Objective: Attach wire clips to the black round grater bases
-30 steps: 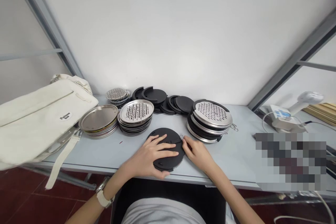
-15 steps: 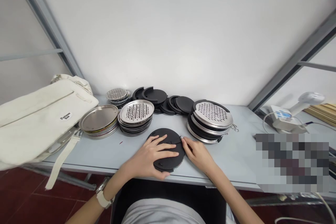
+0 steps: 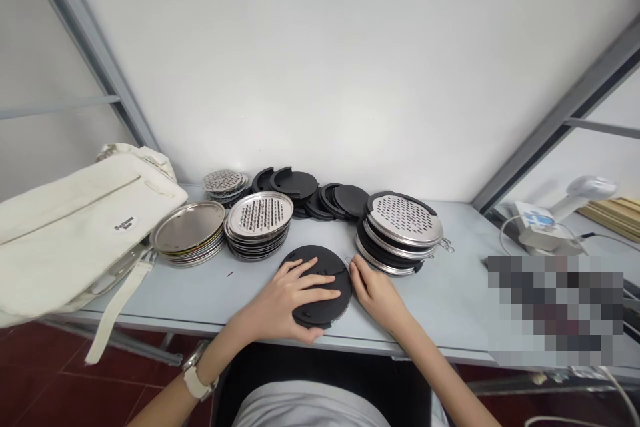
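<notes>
My left hand (image 3: 291, 297) lies flat with spread fingers on a round black disc (image 3: 323, 311) near the table's front edge. A thin slit runs in from the disc's right side. At that edge my right hand (image 3: 381, 295) pinches a small metal wire loop (image 3: 349, 259) between thumb and forefinger; part of the loop is hidden by the fingers. Close behind the right hand stands a stack of round graters in black holders (image 3: 403, 219), with similar wire loops sticking out on its right.
Behind the left hand are stacks of round metal grater plates (image 3: 260, 217) and plain metal discs (image 3: 187, 230). Black holders (image 3: 300, 183) lie along the wall. A cream bag (image 3: 90, 227) rests at the left; a white handheld scanner (image 3: 583, 197) and a pixelated area are at the right.
My right hand has shifted slightly right, away from the disc's edge, and more of the wire loop shows. My left hand stays in place on the disc.
</notes>
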A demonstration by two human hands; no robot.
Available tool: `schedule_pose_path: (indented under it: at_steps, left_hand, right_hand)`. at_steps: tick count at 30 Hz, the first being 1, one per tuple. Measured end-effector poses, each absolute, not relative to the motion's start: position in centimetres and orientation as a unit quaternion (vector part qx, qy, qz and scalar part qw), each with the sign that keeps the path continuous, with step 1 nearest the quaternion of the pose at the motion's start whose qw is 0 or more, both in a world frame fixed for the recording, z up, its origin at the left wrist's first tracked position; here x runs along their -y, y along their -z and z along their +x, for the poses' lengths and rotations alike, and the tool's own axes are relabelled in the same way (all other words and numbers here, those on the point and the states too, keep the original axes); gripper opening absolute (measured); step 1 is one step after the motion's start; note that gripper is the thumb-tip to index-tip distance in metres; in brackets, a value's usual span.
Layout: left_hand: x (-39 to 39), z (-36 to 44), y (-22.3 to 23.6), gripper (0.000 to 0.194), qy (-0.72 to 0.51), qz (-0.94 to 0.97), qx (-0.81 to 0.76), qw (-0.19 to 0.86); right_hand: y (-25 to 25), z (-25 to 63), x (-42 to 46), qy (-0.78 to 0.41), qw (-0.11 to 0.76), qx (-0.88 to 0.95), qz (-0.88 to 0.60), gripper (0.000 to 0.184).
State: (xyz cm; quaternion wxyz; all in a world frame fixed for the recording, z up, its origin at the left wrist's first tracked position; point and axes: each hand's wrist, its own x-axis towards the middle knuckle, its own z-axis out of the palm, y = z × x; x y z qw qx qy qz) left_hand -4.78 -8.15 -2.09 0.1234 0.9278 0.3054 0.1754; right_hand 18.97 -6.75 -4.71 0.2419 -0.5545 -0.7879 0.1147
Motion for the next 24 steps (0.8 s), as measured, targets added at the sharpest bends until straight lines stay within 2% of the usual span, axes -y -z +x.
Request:
schedule_pose_path:
  at_steps: [13,24]
  left_hand:
    - [8.17,-4.77,2.11,0.065,-0.175,0.930,-0.303,0.110]
    - [8.18,-4.68,2.07,0.065,-0.173,0.929,-0.305,0.117]
  right_hand:
    - [4.97,18.29,6.04,-0.083,0.205,0.787,-0.575,0.032]
    - [4.14,18.86,6.32,-0.164,0.242,0.776,-0.558,0.037]
